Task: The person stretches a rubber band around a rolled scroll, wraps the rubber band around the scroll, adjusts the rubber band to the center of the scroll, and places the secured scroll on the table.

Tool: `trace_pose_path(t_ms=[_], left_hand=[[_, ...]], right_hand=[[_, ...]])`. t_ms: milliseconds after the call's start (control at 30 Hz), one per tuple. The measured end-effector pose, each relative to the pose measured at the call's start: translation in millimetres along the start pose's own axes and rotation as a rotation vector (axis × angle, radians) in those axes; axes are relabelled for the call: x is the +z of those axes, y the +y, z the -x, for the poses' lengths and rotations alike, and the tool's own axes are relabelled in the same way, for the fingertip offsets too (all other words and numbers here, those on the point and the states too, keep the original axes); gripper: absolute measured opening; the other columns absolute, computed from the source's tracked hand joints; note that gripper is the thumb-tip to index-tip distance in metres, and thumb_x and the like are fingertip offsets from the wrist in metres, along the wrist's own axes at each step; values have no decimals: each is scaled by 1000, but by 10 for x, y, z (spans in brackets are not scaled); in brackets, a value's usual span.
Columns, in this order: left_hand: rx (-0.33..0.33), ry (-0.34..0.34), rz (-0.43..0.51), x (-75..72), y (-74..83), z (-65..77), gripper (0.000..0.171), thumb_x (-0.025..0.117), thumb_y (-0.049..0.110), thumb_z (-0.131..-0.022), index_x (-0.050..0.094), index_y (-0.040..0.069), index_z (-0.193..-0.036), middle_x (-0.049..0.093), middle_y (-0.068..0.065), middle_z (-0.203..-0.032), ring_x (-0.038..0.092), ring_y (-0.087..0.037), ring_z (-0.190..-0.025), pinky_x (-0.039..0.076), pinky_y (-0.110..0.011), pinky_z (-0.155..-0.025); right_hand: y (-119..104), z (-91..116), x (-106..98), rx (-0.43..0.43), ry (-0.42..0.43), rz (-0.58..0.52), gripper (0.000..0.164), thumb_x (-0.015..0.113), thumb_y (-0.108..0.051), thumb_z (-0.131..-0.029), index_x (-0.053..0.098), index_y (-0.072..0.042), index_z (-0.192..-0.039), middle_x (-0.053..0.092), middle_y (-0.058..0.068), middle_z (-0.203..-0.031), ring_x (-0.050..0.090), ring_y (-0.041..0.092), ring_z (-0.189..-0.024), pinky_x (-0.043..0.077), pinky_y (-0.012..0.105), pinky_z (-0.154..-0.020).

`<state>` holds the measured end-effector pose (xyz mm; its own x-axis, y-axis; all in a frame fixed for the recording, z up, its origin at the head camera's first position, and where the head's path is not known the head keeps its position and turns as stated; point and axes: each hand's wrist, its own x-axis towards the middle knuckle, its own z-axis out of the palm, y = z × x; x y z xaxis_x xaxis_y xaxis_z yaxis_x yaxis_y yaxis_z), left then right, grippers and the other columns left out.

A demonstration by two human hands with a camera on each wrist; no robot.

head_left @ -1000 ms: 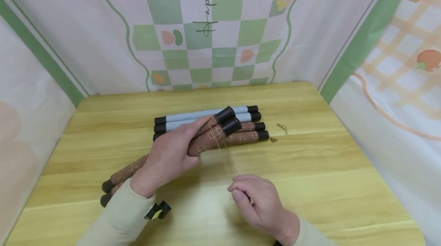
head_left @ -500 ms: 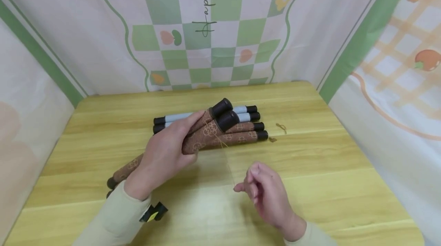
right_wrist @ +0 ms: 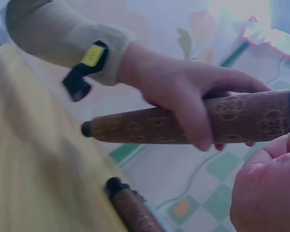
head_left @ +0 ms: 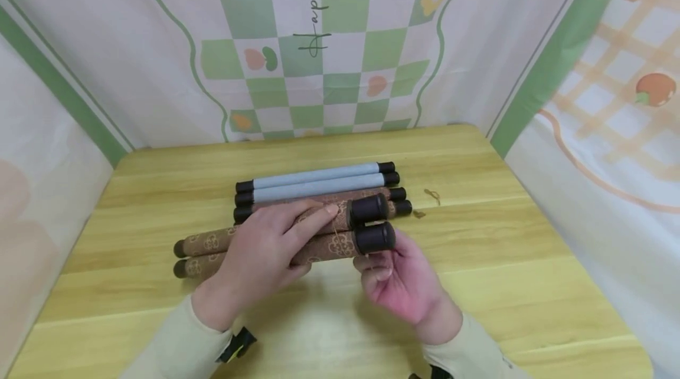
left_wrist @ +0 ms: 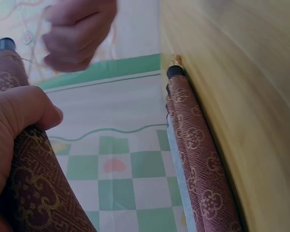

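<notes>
Two brown scrolls (head_left: 324, 250) lie side by side in the left hand (head_left: 262, 258), which wraps round them on the near side of the surface (head_left: 478, 284). Beside their right ends, the right hand (head_left: 408, 286) has curled fingers, seemingly pinching a thin cord (left_wrist: 29, 60) tied to them. The step looks like working that cord around; the next move calls for steady tension. Farther off lie two blue scrolls (head_left: 319, 180).

From my station I have the held rolls (head_left: 329, 248) above the table (head_left: 510, 284): left hand (head_left: 262, 249) around them, right hand (head_left: 408, 284) at their right end, resting rolls (head_left: 319, 186) behind, loose ties (head_left: 419, 213) behind to their right.
</notes>
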<state>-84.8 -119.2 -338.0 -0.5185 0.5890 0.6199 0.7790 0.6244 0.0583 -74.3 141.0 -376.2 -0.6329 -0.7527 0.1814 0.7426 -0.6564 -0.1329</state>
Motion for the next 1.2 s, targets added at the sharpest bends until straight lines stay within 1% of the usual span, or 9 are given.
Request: trace_pose_path(t_ms=[133,267,467,667,767,900,967,1067,1200], left_hand=[[53,38,-32,9,-8,45,96,90,16,-67,48,20,-153,65,-14,-131,70,-32,-101,59,-49,-83],[63,33,-57,0,-16,82,93,91,17,-68,50,20,-152,65,-14,-131,70,-31,-100,59,-49,-82],[87,4,-112,18,-31,112,76,85,19,-81,54,23,-150,69,-14,-127,71,-31,-95,60,-48,-81],[145,-30,-252,23,-16,127,53,52,11,-102,53,31,-151,71,-12,-125,72,-32,-88,60,-48,-80],[186,-9,-294,30,0,106,51,44,10,-105,56,33,-149,71,-9,-125,71,-30,-87,60,-45,-76],[235,60,-351,57,20,70,46,45,12,-105,62,34,-142,74,-6,-118,73,-26,-86,60,-42,-70],[247,87,-375,72,35,59,43,48,14,-104,65,35,-138,76,-5,-114,73,-26,-86,60,-41,-68],[258,112,-402,87,62,41,38,51,19,-102,68,35,-132,76,-4,-109,72,-25,-84,59,-39,-67],[251,102,-406,112,90,37,36,50,25,-105,67,31,-135,74,-3,-107,71,-24,-82,59,-38,-67]], right_hand=[[-71,5,76,-21,-56,99,43,27,-28,-115,49,-6,-144,71,15,-122,75,15,-92,58,19,-81],[-171,48,158,-88,-15,312,44,22,-14,-115,56,-7,-141,70,16,-127,77,10,-91,60,18,-78],[-243,128,292,-126,181,668,46,27,-17,-115,46,-16,-157,66,7,-134,72,0,-73,57,13,-63],[-263,95,370,-99,403,1150,45,46,-21,-112,46,-12,-156,52,13,-142,59,2,-56,51,16,-50],[-268,44,382,-51,481,1378,49,57,-21,-108,49,-11,-154,51,16,-130,52,5,-53,48,20,-48],[-258,-19,395,73,547,1605,53,68,-31,-102,53,-23,-152,60,18,-120,49,11,-53,49,28,-47],[-235,-46,405,124,567,1740,57,72,-39,-98,54,-29,-151,65,11,-121,56,13,-59,53,31,-53],[-196,-76,389,145,576,1992,62,73,-56,-93,56,-34,-148,71,2,-120,70,17,-93,60,42,-80],[-166,-87,346,113,571,2221,64,69,-69,-88,61,-36,-142,64,-8,-139,61,18,-127,50,51,-104]])
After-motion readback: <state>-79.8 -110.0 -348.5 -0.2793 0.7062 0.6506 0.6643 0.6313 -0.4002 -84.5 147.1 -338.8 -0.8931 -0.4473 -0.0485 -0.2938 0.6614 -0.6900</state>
